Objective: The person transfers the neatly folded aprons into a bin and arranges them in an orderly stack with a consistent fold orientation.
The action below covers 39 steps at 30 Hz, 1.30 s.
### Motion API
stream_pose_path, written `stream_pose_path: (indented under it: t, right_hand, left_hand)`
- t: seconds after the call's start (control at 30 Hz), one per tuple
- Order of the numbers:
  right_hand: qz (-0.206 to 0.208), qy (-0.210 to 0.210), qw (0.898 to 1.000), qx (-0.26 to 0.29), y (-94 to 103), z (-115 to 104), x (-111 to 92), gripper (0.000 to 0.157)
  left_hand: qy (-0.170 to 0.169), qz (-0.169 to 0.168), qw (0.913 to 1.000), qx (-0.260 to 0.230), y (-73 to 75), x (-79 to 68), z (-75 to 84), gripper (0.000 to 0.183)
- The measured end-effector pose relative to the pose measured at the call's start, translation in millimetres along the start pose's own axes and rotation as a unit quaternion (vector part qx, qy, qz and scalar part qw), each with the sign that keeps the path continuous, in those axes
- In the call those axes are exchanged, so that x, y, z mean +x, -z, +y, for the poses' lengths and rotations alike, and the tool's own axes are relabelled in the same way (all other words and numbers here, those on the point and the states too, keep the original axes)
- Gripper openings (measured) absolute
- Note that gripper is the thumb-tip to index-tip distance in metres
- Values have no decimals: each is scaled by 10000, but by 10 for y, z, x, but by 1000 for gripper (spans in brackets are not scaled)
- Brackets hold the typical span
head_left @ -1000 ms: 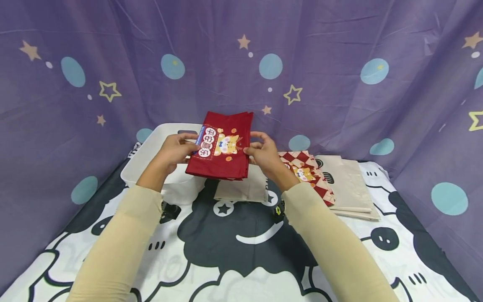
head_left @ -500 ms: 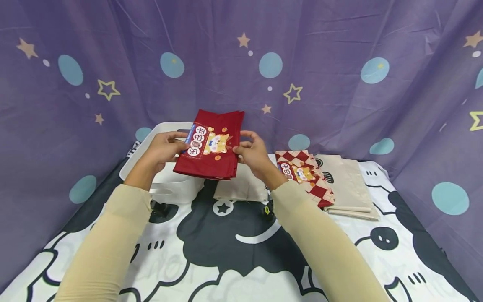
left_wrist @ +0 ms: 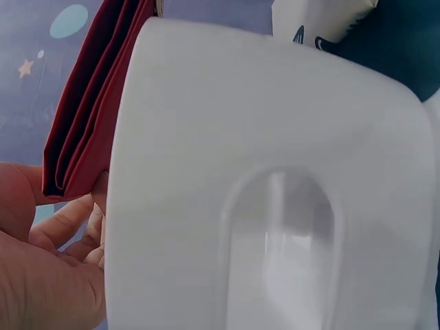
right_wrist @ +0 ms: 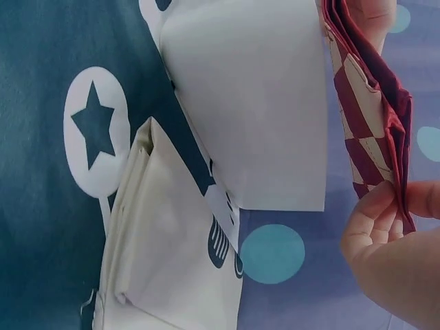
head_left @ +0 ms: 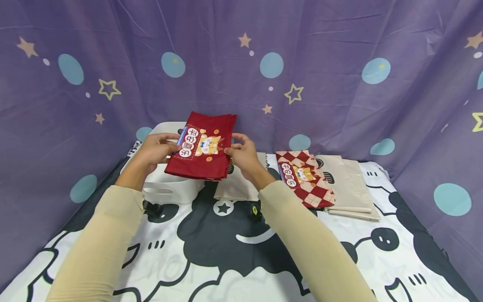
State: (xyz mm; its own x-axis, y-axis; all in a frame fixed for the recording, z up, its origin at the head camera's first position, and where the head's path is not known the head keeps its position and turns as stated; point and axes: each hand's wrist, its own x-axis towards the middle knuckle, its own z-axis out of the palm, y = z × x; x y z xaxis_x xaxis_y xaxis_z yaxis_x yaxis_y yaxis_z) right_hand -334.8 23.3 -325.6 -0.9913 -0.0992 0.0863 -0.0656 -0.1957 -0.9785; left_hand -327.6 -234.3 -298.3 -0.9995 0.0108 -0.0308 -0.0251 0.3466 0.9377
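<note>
Both hands hold a folded red cloth (head_left: 200, 167) up over the right part of the white plastic bin (head_left: 173, 193). It bears a cartoon animal print and Chinese characters. My left hand (head_left: 151, 153) pinches its left edge; in the left wrist view the folded layers of the red cloth (left_wrist: 82, 130) show beside the bin wall (left_wrist: 172, 137). At the opposite edge, my right hand (head_left: 247, 157) pinches the cloth between thumb and fingers. From the right wrist view, the underside of the cloth (right_wrist: 368, 113) shows red and beige checks.
A folded beige cloth (head_left: 239, 188) lies right of the bin. Farther right are a folded red-checked cloth (head_left: 313, 188) and a stack of folded beige cloths (head_left: 351, 182). A purple curtain (head_left: 320, 33) hangs behind the patterned table cover (head_left: 245, 256).
Both hands have carried the red cloth leftward, farther over the white bin. More of the beige cloth and the checked cloth now shows. The grip on both edges looks the same.
</note>
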Motion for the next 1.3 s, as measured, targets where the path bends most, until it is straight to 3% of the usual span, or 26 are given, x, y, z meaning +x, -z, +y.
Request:
stream_pose_path:
  t: [0.3, 0.77, 1.3]
  right_hand:
    - [108, -193, 9997, 85, -154, 51, 44, 51]
    - [267, -510, 9967, 575, -343, 133, 95, 47]
    - [-186, -643, 9940, 863, -488, 152, 108, 55]
  left_hand:
    - [78, 133, 9998, 89, 124, -6, -47, 52]
    - [173, 115, 9996, -180, 317, 24, -51, 52]
    - [237, 165, 9978, -594, 512, 58, -163, 54]
